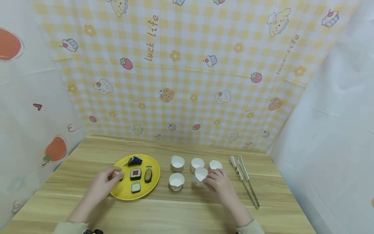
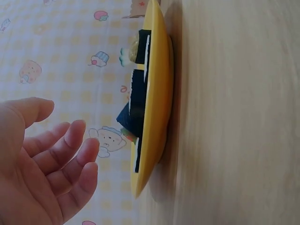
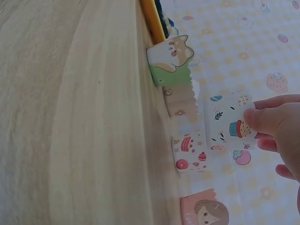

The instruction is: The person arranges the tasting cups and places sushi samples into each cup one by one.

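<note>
My right hand (image 1: 217,183) pinches the rim of a white paper baking cup (image 3: 229,123) printed with a cupcake. That cup is held off the table, beside several other baking cups (image 1: 176,182). Over the left edge of a yellow plate (image 1: 125,194), my left hand (image 1: 105,182) hovers with loosely bent fingers and holds nothing. On the plate lie toy sushi pieces: a roll with a red centre (image 1: 135,174), a roll with a yellow centre (image 1: 135,187), a dark cone-shaped hand roll (image 1: 135,160) and an oblong piece (image 1: 148,175). Another piece is partly hidden by the left fingers.
Metal tongs (image 1: 244,182) with light-coloured tips lie on the wooden table (image 1: 163,214) to the right of the cups. A checked curtain (image 1: 187,113) hangs behind the table, with white cloth (image 1: 327,123) on the right side and printed cloth on the left.
</note>
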A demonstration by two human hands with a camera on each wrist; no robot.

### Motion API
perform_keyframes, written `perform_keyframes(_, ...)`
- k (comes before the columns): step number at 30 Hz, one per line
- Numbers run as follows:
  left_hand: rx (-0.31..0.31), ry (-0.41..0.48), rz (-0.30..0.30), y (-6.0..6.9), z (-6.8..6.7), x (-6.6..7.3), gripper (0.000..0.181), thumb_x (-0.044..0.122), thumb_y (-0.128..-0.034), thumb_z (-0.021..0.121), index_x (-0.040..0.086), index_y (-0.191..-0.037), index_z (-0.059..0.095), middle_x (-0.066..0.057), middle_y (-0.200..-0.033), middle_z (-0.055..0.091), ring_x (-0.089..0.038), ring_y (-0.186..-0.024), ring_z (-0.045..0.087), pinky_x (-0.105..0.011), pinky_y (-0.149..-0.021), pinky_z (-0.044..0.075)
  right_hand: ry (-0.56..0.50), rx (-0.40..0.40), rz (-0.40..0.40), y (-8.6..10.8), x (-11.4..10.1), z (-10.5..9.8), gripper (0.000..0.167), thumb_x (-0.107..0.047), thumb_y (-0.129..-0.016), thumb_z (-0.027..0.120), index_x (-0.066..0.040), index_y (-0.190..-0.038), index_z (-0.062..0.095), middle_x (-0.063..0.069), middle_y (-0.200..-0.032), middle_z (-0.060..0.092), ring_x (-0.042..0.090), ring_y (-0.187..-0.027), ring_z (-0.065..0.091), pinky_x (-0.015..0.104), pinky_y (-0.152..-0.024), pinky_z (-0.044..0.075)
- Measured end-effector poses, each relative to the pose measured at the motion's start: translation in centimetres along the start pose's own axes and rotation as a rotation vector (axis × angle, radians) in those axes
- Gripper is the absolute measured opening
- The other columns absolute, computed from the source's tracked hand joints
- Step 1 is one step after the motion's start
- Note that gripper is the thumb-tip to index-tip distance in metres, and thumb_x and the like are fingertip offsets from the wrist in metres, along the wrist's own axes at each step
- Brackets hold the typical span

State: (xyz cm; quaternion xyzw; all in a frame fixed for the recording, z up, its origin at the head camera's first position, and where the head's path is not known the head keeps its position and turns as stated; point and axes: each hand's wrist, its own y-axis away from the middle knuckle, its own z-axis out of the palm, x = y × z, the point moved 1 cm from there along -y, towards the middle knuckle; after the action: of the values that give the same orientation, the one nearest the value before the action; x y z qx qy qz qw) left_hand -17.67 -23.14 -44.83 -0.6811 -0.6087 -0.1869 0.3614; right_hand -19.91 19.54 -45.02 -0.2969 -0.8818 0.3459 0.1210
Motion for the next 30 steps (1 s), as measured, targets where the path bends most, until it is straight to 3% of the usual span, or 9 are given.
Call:
perform_keyframes(7, 0.013, -0.013, -0.078, 0.0, -1.1, -1.1, 0.044, 0.033, -0.0988, 0.054, -0.007, -0.117, 0.060, -0.002, -0.068, 0.051, -0.013, -0.055, 0.043, -0.026, -0.046, 0.037, 0.021, -0.004, 0.022, 0.4, 0.4, 0.9, 0.018, -0.006, -0.065, 0.083, -0.013, -0.078, 0.072, -0.003, -0.083, 0.068, 0.020, -0.090, 0.062, 0.042, -0.086, 0.045)
perform_keyframes(16, 0.022, -0.045, -0.136, 0.0, -2.7, -2.6, 0.054, 0.039, -0.1010, 0.045, -0.009, -0.124, 0.053, -0.011, -0.080, 0.065, -0.017, -0.064, 0.054, -0.029, -0.052, 0.043, 0.038, -0.030, 0.058, 0.7, 0.8, 1.9, 0.019, -0.008, -0.064, 0.084, -0.014, -0.077, 0.072, -0.004, -0.082, 0.068, 0.021, -0.092, 0.062, 0.044, -0.087, 0.046)
perform_keyframes(23, 0.037, -0.032, -0.187, 0.2, -3.4, -3.7, 0.061, 0.044, -0.1003, 0.044, -0.010, -0.128, 0.048, -0.011, -0.079, 0.066, -0.017, -0.065, 0.057, -0.029, -0.052, 0.043, 0.045, -0.058, 0.054, 0.8, 0.5, 2.5, 0.019, -0.008, -0.063, 0.085, -0.014, -0.075, 0.072, -0.005, -0.079, 0.066, 0.021, -0.092, 0.061, 0.041, -0.086, 0.047)
perform_keyframes(30, 0.005, -0.033, -0.276, 0.0, -4.0, -5.0, 0.074, 0.054, -0.0979, 0.040, -0.013, -0.130, 0.045, -0.018, -0.087, 0.068, -0.026, -0.074, 0.064, -0.034, -0.058, 0.047, 0.037, -0.080, 0.060, 0.9, 0.0, 2.7, 0.018, -0.010, -0.064, 0.084, -0.015, -0.076, 0.073, -0.006, -0.079, 0.066, 0.018, -0.091, 0.061, 0.039, -0.087, 0.047)
